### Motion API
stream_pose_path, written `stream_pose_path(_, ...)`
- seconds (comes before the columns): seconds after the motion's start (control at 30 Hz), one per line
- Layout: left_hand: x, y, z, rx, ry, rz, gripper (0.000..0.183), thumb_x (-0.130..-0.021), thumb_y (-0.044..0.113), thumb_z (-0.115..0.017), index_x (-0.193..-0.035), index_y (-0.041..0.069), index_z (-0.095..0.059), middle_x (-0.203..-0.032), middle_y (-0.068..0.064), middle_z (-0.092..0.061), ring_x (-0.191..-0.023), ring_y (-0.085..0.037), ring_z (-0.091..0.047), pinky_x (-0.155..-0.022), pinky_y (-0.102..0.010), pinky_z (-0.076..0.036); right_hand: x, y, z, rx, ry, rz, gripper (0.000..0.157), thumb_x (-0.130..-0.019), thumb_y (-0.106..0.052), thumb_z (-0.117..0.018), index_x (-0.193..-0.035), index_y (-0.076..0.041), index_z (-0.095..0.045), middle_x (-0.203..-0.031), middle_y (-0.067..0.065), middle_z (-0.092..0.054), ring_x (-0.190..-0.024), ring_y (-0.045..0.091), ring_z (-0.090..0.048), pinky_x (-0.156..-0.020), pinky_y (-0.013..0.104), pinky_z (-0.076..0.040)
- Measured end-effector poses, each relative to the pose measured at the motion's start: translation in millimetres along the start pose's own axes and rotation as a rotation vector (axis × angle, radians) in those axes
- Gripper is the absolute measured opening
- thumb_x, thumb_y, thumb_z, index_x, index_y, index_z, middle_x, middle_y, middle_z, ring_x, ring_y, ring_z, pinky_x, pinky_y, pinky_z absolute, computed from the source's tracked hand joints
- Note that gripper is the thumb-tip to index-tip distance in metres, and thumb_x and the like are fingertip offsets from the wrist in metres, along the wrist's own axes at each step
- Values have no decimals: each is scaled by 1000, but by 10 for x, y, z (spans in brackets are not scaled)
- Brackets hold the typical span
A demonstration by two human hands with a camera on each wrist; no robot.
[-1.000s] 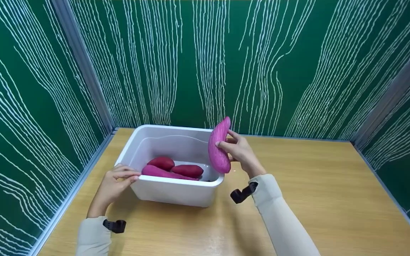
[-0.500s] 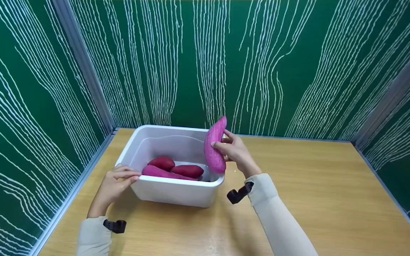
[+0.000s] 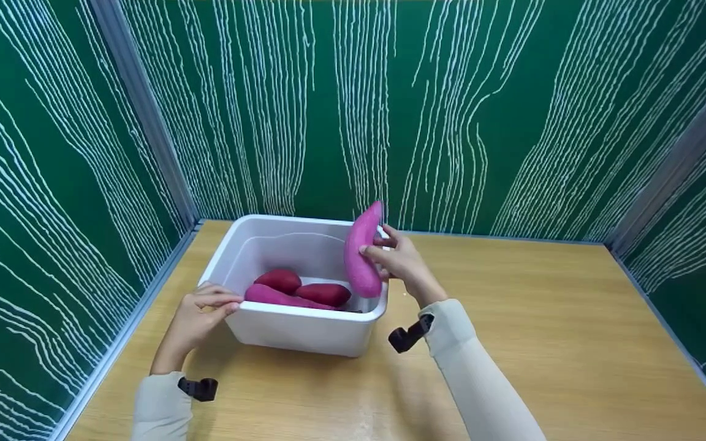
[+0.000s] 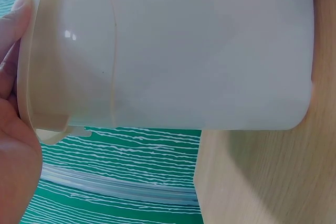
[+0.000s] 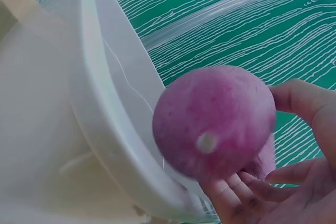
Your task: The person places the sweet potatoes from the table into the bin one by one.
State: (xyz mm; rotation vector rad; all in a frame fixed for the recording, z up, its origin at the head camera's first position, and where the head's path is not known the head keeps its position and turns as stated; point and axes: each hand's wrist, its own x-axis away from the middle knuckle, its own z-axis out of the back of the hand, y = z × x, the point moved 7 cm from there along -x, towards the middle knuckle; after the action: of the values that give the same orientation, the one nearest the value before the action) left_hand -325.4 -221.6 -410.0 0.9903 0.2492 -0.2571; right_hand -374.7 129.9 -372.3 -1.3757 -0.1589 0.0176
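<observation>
A long, curved pink sweet potato (image 3: 360,257) is held upright between the thumb and fingers of my right hand (image 3: 408,264), over the right end of a white plastic bin (image 3: 304,331). Its rounded lower end, with a pale spot, faces the right wrist view, beside the bin's wall. My left hand (image 3: 200,315) grips the bin's rim at the front left corner. Inside the bin lie two dark red sweet potatoes, one at the left (image 3: 278,280) and one at the right (image 3: 323,295), and a longer pink sweet potato (image 3: 282,297) partly hidden by the front wall.
The bin stands on a wooden table (image 3: 543,343), toward its back left. Green walls (image 3: 328,122) with wavy white lines enclose the back and both sides, joined by grey posts (image 3: 144,110). Each wrist wears a small black camera (image 3: 410,335).
My right hand has moved a little to the left, carrying the pink sweet potato from the bin's right rim to over its inside. The left hand stays on the rim.
</observation>
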Motion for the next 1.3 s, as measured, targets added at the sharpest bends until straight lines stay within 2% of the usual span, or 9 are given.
stream_pose_path(0.03,1,3,-2,0,-2,1,14,-81,13,-76,-95,14,-78,-100,-4,-71,-94,-8,-55,-88,-26,-45,1,-4,0,-11,-1,-1,83,-87,-24,-68,-153,-12,-21,-139,16,-46,-102,24,-62,-71,25,-55)
stream_pose_path(0.2,5,0,-11,-2,-24,33,15,-83,16,-74,-98,15,-78,-103,-5,-70,-98,-14,-54,-95,-37,-44,18,-14,21,-5,10,-13,85,-86,-26,-68,-154,-12,-18,-143,14,-44,-119,32,-58,-83,32,-56)
stream_pose_path(0.37,13,6,-14,-3,-20,32,15,-83,15,-74,-98,14,-78,-103,-5,-71,-99,-14,-54,-96,-42,-45,35,-2,35,20,8,-4,79,-89,-26,-67,-152,-11,-22,-143,15,-44,-118,30,-59,-86,36,-55)
stream_pose_path(0.63,23,8,-21,-3,-14,19,17,-83,14,-74,-99,11,-77,-103,-6,-70,-101,-14,-54,-98,-46,-45,40,14,58,15,-2,-4,68,-93,-28,-63,-149,-9,-31,-137,15,-51,-117,33,-58,-86,37,-55)
stream_pose_path(0.73,22,14,-22,-9,-11,15,16,-83,14,-75,-98,12,-78,-103,-5,-70,-100,-13,-54,-96,-41,-45,52,9,77,16,-8,6,63,-93,-29,-63,-147,-9,-37,-134,15,-54,-115,33,-59,-85,37,-55)
stream_pose_path(0.9,15,41,-14,-13,1,-12,14,-81,13,-76,-95,14,-78,-100,-3,-71,-95,-7,-55,-88,-25,-45,64,19,128,27,-6,24,55,-95,-28,-60,-143,-6,-44,-134,19,-55,-112,32,-60,-83,34,-56)
stream_pose_path(1.0,9,49,-12,-4,-7,-28,13,-81,14,-76,-94,15,-78,-100,-2,-71,-94,-5,-55,-86,-22,-45,73,35,173,24,5,23,51,-95,-27,-59,-140,-6,-47,-133,18,-56,-113,33,-61,-82,33,-56)
stream_pose_path(1.1,5,47,-13,-17,-34,-20,13,-83,17,-75,-96,17,-78,-101,-1,-71,-96,-6,-55,-88,-26,-45,80,58,226,31,16,27,47,-95,-27,-59,-137,-7,-51,-132,16,-57,-112,33,-61,-83,34,-56)
stream_pose_path(1.3,-21,58,-29,-52,-98,45,17,-87,26,-71,-99,16,-77,-106,-4,-69,-104,-18,-55,-93,-40,-46,109,93,349,66,32,26,44,-98,-33,-54,-135,-10,-53,-128,15,-59,-111,31,-61,-86,36,-55)
